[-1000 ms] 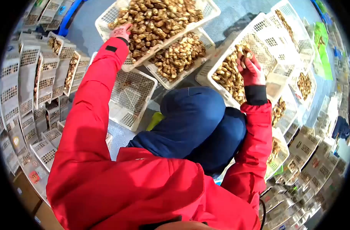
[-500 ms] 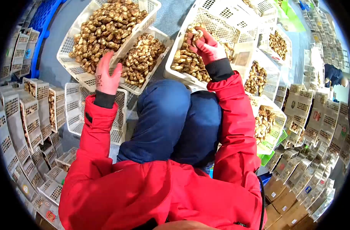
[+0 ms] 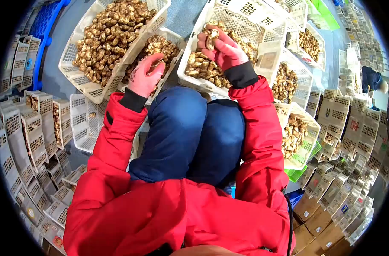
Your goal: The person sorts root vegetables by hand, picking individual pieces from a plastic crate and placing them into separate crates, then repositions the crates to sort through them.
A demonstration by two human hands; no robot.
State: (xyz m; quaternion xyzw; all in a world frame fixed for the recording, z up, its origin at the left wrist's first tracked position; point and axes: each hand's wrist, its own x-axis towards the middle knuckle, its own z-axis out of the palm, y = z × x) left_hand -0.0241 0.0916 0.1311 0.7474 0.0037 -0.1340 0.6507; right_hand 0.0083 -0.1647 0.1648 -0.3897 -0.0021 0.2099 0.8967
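Note:
My right hand (image 3: 229, 50), in a pinkish glove, is closed around a mottled brown-and-white lump (image 3: 212, 39). It holds this over a white mesh crate (image 3: 190, 81) part filled with similar lumps (image 3: 205, 68), whose exact kind I cannot tell. My left hand (image 3: 146, 76), gloved alike, hovers at the near end of a smaller white crate (image 3: 177, 38) of brown lumps (image 3: 161, 46). Its thumb and fingers are apart, with nothing clearly seen between them. Left of that stands a large white crate (image 3: 67, 57) heaped with brown lumps (image 3: 113, 40).
A mostly bare crate (image 3: 81, 123) sits beside my left forearm. More filled crates (image 3: 303, 81) line my right side. Stacked crates (image 3: 32, 132) rise at the left, with cardboard boxes (image 3: 307, 208) at lower right. A person (image 3: 370, 80) is far right.
My left hand has moved right, from the large crate's edge to the smaller crate. My right hand has shifted slightly left and turned, still holding a lump. The view has shifted a little.

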